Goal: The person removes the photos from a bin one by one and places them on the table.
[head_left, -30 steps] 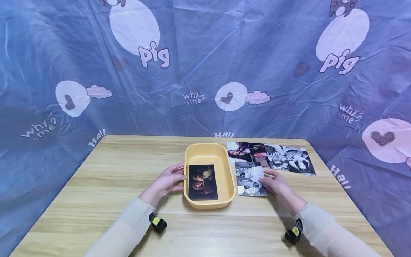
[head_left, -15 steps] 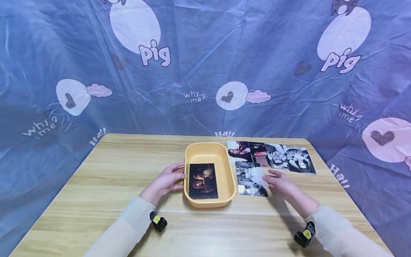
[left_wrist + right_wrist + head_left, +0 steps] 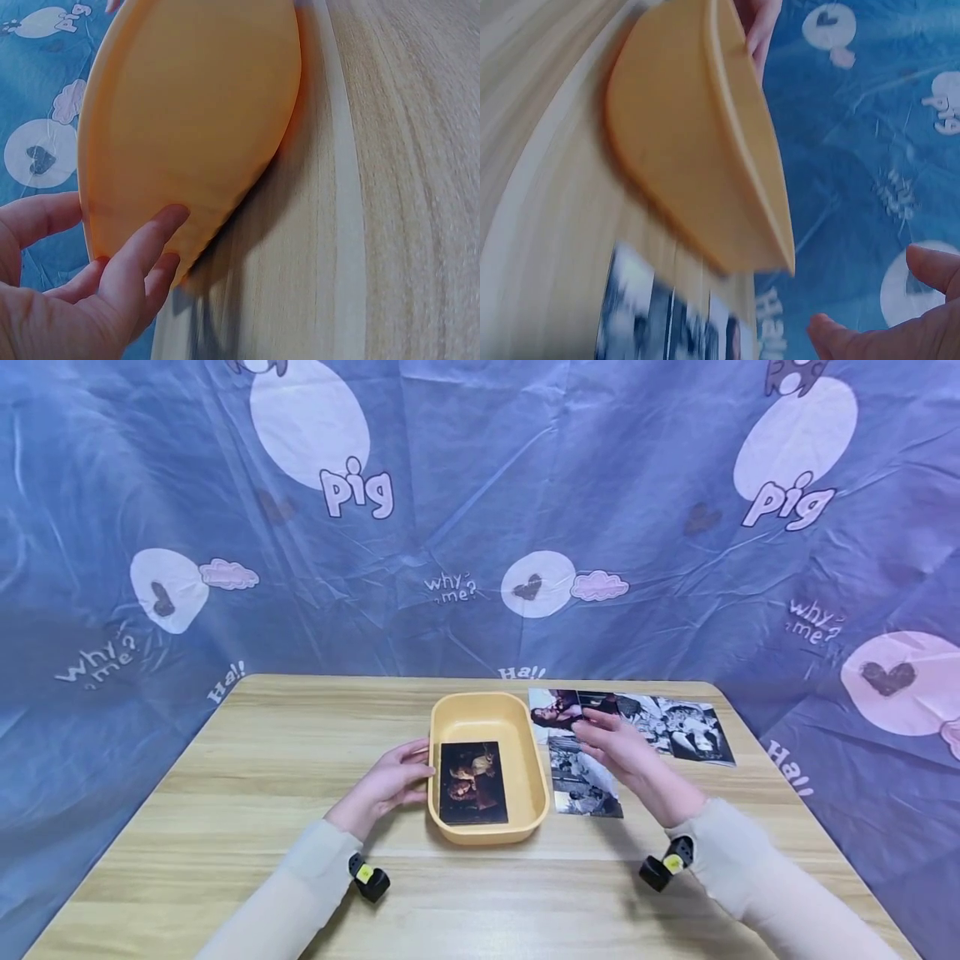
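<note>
A yellow plastic tray (image 3: 491, 838) stands on the table with a dark colour photo (image 3: 472, 783) lying inside. My left hand (image 3: 390, 779) grips its left side, thumb at the rim and fingers against the outer wall; the left wrist view shows those fingers (image 3: 142, 244) on the wall. Over the photos to the right of the tray hovers my right hand (image 3: 626, 760), fingers spread and holding nothing. Beneath it lies a black-and-white photo (image 3: 577, 781), partly covered from view by the hand.
Along the back right, several overlapping photos lie in a row, among them a colour photo (image 3: 553, 710) and a black-and-white photo (image 3: 697, 731). A blue printed cloth (image 3: 465, 527) hangs behind the wooden table (image 3: 300, 735).
My right hand has let go of the black-and-white photo's right edge, lifted, and moved left and back over the photos. The left hand and tray have stayed put.
</note>
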`<state>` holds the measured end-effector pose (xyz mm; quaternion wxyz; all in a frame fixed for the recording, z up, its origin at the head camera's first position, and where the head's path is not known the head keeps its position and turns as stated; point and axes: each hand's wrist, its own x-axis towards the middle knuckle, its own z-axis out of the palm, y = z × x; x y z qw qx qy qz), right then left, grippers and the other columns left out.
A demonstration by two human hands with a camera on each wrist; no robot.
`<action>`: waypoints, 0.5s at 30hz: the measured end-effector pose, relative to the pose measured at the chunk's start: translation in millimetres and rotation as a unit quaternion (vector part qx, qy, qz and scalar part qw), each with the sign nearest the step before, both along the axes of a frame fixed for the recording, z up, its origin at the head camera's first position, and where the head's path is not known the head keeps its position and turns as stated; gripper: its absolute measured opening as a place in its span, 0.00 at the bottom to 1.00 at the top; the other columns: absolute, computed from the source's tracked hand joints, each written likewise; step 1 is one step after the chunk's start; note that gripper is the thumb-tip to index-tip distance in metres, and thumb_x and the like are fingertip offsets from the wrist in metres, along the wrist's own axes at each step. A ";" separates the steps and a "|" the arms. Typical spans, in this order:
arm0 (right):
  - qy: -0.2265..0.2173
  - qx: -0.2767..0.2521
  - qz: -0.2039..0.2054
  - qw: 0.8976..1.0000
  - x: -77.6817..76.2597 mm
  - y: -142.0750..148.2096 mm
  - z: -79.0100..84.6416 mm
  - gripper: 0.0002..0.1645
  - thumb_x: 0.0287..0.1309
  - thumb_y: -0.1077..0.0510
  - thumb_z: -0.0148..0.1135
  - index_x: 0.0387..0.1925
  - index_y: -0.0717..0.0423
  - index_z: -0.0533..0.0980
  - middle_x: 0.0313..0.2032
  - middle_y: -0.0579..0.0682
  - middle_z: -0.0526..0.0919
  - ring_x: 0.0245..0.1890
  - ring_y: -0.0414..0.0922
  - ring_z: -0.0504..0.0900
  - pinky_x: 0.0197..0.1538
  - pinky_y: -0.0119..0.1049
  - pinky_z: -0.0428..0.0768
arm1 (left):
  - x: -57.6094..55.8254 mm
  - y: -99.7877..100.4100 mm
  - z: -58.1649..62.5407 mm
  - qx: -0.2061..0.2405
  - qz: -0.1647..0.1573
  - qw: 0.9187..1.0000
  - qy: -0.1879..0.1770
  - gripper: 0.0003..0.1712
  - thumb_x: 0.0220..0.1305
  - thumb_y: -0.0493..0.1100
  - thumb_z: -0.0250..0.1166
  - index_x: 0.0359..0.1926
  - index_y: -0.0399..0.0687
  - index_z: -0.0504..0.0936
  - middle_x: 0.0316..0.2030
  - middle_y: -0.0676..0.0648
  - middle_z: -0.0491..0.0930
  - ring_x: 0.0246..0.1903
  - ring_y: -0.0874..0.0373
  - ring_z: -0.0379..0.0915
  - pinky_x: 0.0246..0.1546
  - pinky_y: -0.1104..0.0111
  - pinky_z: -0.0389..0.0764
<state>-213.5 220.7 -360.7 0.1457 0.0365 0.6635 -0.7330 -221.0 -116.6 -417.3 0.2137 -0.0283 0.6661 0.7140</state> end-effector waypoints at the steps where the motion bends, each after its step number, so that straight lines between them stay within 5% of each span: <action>1: 0.002 -0.007 -0.002 1.000 -1.1 -6.1 -0.4 0.41 0.68 0.64 0.46 0.73 0.69 0.38 0.72 0.69 0.45 0.68 0.53 0.63 0.71 0.34 0.69 | 0.3 0.2 0.0 0.000 -0.001 1.000 0.000 0.39 0.61 0.27 0.55 0.72 0.36 0.54 0.72 0.32 0.54 0.64 0.33 0.64 0.51 0.50 0.83; 6: 0.005 -0.027 -0.004 1.000 -5.0 -36.8 -5.1 0.39 0.67 0.66 0.48 0.72 0.71 0.44 0.64 0.64 0.61 0.47 0.34 0.76 0.70 0.37 0.71 | 0.9 0.5 -0.3 0.001 0.001 1.000 -0.001 0.39 0.61 0.26 0.55 0.72 0.36 0.54 0.72 0.32 0.54 0.64 0.33 0.63 0.51 0.50 0.83; 10: -0.004 -0.033 0.001 0.999 -6.4 -59.8 -9.7 0.38 0.66 0.67 0.49 0.72 0.71 0.46 0.67 0.69 0.58 0.58 0.47 0.72 0.75 0.47 0.61 | 1.1 0.9 -0.2 0.000 0.003 1.000 -0.001 0.39 0.61 0.26 0.55 0.72 0.36 0.54 0.72 0.32 0.54 0.64 0.33 0.63 0.51 0.50 0.83; 15: -0.017 -0.017 0.011 1.000 -4.0 -83.1 -19.4 0.38 0.65 0.68 0.51 0.71 0.72 0.48 0.68 0.74 0.56 0.68 0.61 0.63 0.74 0.50 0.61 | 1.8 1.1 -0.4 0.003 0.003 1.000 -0.001 0.38 0.61 0.26 0.55 0.72 0.36 0.54 0.71 0.32 0.54 0.64 0.33 0.63 0.51 0.50 0.83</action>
